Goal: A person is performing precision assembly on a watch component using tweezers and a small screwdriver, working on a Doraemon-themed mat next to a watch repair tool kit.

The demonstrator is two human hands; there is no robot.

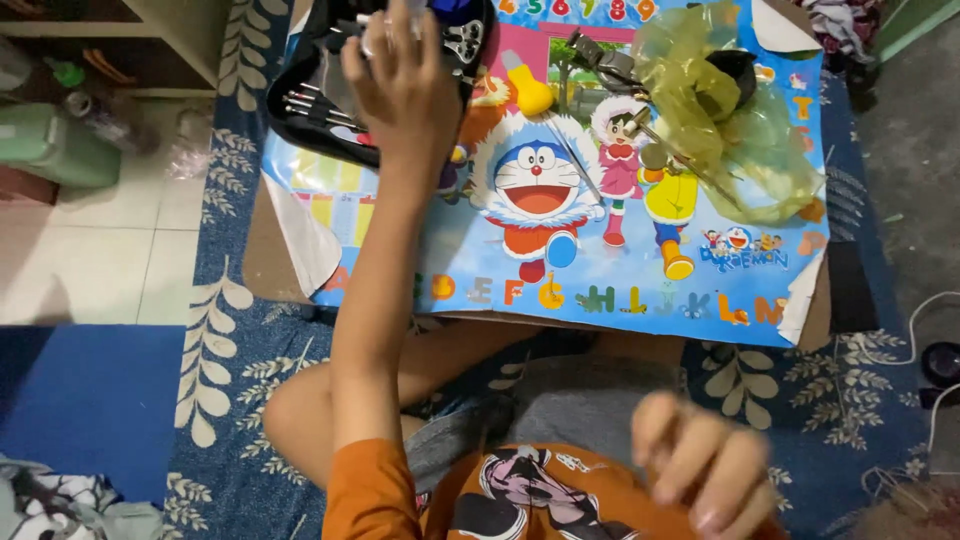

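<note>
My left hand (400, 85) reaches forward over an open black tool case (310, 100) at the far left of a low table covered by a bright cartoon poster (600, 270). Its fingers curl around a small pale object (378, 22) that is mostly hidden. Thin metal tools (315, 105) lie in the case beside the wrist. My right hand (700, 465) hovers near my lap, blurred, with its fingers loosely bent and nothing in it. A yellow-handled screwdriver (527, 88) lies on the poster just right of my left hand.
A crumpled yellow see-through plastic bag (730, 130) covers dark parts at the table's far right, next to a dark metal piece (600, 58). A green container (55, 145) stands on the tiles at left. A blue leaf-patterned rug (225, 350) and white cables (915, 325) surround the table.
</note>
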